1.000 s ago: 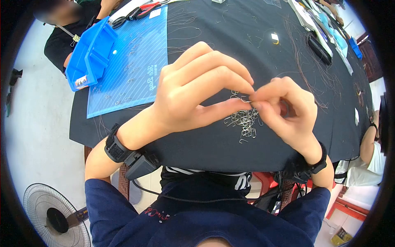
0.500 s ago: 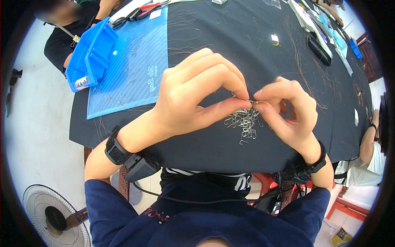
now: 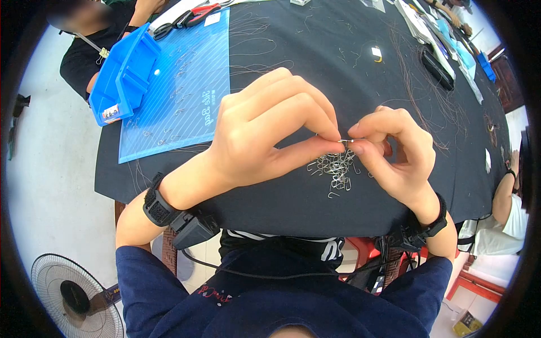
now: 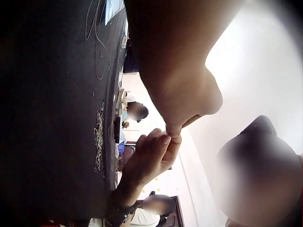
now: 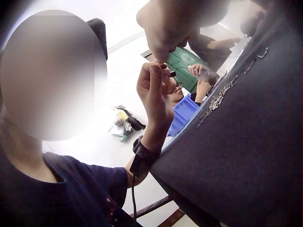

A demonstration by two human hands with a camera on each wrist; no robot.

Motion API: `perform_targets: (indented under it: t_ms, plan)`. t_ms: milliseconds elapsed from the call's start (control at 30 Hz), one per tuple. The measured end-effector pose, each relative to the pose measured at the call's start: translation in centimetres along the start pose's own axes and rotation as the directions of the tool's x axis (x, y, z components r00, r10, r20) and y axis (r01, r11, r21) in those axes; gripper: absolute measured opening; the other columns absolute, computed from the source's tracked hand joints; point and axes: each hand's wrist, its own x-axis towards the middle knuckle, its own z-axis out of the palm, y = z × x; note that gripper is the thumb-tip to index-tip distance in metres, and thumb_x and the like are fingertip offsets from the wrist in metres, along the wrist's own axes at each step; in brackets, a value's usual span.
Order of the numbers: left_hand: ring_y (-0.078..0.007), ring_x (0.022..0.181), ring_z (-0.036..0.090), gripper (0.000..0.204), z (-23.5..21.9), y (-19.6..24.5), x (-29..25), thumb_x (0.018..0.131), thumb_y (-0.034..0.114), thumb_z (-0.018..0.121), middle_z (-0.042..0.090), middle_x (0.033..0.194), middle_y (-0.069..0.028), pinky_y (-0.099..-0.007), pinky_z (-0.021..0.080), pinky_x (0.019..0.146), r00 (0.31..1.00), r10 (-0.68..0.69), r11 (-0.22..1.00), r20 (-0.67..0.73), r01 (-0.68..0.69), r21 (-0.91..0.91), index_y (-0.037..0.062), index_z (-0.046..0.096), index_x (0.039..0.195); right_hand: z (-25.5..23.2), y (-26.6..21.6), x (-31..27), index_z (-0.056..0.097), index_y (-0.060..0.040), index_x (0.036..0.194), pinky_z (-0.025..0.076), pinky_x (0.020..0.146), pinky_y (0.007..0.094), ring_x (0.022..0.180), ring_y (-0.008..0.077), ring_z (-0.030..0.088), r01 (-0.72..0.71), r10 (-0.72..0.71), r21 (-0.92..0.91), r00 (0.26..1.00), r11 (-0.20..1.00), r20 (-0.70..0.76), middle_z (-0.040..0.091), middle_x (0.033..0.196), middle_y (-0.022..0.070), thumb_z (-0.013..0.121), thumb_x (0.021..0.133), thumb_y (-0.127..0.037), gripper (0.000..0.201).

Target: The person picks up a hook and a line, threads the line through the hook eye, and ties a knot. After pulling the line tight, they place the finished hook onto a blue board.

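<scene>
In the head view my left hand (image 3: 267,127) pinches a small silvery wire piece (image 3: 345,141) between thumb and index finger. My right hand (image 3: 397,155) has its thumb and index fingertips at the other end of that piece, pinching it. Below the fingertips, a loose pile of metal hooks (image 3: 337,168) lies on the black cloth, partly covered by the hands. Both wrist views show the fingertips meeting above the table, the left hand (image 4: 177,99) and the right hand (image 5: 182,23) hiding most of the small piece.
A blue translucent file bag (image 3: 186,101) with scattered hooks lies at the left, a blue bin (image 3: 121,79) on its edge. Pliers (image 3: 194,17) are at the upper left. Thin dark threads (image 3: 414,96) and a black case (image 3: 437,67) lie to the right. Other people sit around.
The left hand's fingers have come down slightly, and a small gap has opened between the two hands' fingertips. The wire piece now lies nearly level between them. The pile looks the same.
</scene>
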Motion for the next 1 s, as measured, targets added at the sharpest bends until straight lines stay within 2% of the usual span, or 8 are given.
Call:
perform_targets:
  t_ms: [133, 233, 333, 500, 600, 700, 833, 1000]
  plan:
    - [-0.0083, 0.064, 0.05, 0.021, 0.1, -0.2, -0.1, 0.068, 0.008, 0.081, 0.066, 0.086, -0.0021, -0.0186, 0.034, 0.048, 1.0, 0.001, 1.0, 0.014, -0.001, -0.011, 0.0088, 0.066, 0.083, -0.1, -0.1, 0.1, 0.065, -0.0025, 0.088, 0.03, 0.042, 0.0197, 0.048, 0.0031, 0.043, 0.004, -0.004, -0.004, 1.0, 1.0, 0.019, 0.06, 0.071, 0.0015, 0.071, 0.075, 0.0, 0.014]
    - [-0.0087, 0.064, 0.051, 0.02, 0.3, 0.6, 0.3, 0.069, 0.008, 0.08, 0.066, 0.089, -0.0034, -0.0186, 0.035, 0.048, 0.994, -0.101, 0.994, -0.03, 0.1, -0.038, 0.0075, 0.066, 0.083, -0.4, -0.6, -0.1, 0.063, -0.0029, 0.088, 0.03, 0.045, 0.0183, 0.052, 0.0004, 0.043, -0.261, 0.255, 0.074, 0.964, 0.962, 0.078, 0.059, 0.07, -0.002, 0.069, 0.081, -0.004, 0.009]
    - [-0.0086, 0.065, 0.052, 0.019, 0.4, 0.3, 0.2, 0.07, 0.007, 0.079, 0.065, 0.091, -0.0042, -0.0186, 0.037, 0.048, 0.996, -0.081, 0.997, -0.044, 0.08, -0.019, 0.0074, 0.066, 0.084, -0.6, -1.1, 0.3, 0.061, -0.004, 0.088, 0.03, 0.05, 0.0164, 0.057, -0.0017, 0.044, -0.576, 0.543, 0.405, 0.814, 0.71, 0.205, 0.057, 0.07, -0.0058, 0.067, 0.085, -0.01, 0.009]
    - [-0.0073, 0.067, 0.053, 0.018, 0.5, -0.4, 0.0, 0.07, 0.004, 0.077, 0.065, 0.09, -0.0042, -0.0185, 0.037, 0.046, 1.0, -0.012, 0.999, -0.014, 0.012, 0.047, 0.0089, 0.066, 0.084, -0.7, -0.8, 0.5, 0.062, -0.0058, 0.089, 0.028, 0.049, 0.0172, 0.058, -0.0016, 0.041, -0.758, 0.625, 0.536, 0.631, 0.372, 0.459, 0.057, 0.071, -0.0067, 0.066, 0.088, -0.022, 0.017]
    - [-0.0071, 0.067, 0.053, 0.017, 0.6, -0.2, 0.0, 0.071, 0.002, 0.075, 0.065, 0.089, -0.0043, -0.0184, 0.037, 0.046, 0.997, -0.075, 0.997, -0.002, 0.076, 0.025, 0.0081, 0.066, 0.083, -0.9, -0.7, 0.5, 0.062, -0.005, 0.091, 0.033, 0.05, 0.0167, 0.063, -0.0007, 0.047, -0.768, 0.604, 0.521, 0.627, 0.372, 0.493, 0.059, 0.075, -0.0049, 0.066, 0.088, -0.022, 0.017]
    - [-0.0073, 0.066, 0.054, 0.015, 0.7, -0.2, 0.0, 0.073, -0.001, 0.073, 0.065, 0.089, -0.0047, -0.0183, 0.038, 0.048, 0.991, -0.132, 0.99, -0.007, 0.131, -0.043, 0.0067, 0.065, 0.083, -0.1, -0.5, 0.0, 0.062, -0.0032, 0.094, 0.039, 0.056, 0.0171, 0.072, 0.0024, 0.054, -0.571, 0.468, 0.411, 0.82, 0.711, 0.33, 0.061, 0.082, -0.0016, 0.064, 0.089, -0.021, 0.018]
    - [-0.0078, 0.066, 0.055, 0.014, 0.2, 0.0, 0.1, 0.075, -0.003, 0.07, 0.063, 0.092, -0.0069, -0.0181, 0.043, 0.054, 0.975, -0.22, 0.967, 0.043, 0.223, -0.119, 0.0046, 0.063, 0.084, -0.7, 0.0, 0.6, 0.063, -0.0016, 0.099, 0.044, 0.063, 0.0197, 0.082, 0.0068, 0.058, -0.439, 0.4, 0.304, 0.898, 0.846, 0.184, 0.062, 0.092, 0.0028, 0.062, 0.089, -0.013, 0.015]
    - [-0.0099, 0.079, 0.056, 0.008, 0.3, 0.1, 0.0, 0.081, 0.004, 0.068, 0.057, 0.099, -0.0085, -0.0203, 0.047, 0.065, 0.936, -0.293, 0.825, 0.197, 0.352, -0.443, 0.0025, 0.062, 0.086, -0.2, 0.6, 0.4, 0.064, -0.0031, 0.097, 0.044, 0.062, 0.0198, 0.079, 0.0091, 0.058, -0.237, 0.224, 0.315, 0.972, 0.919, 0.076, 0.061, 0.095, 0.0053, 0.067, 0.082, -0.004, 0.015]
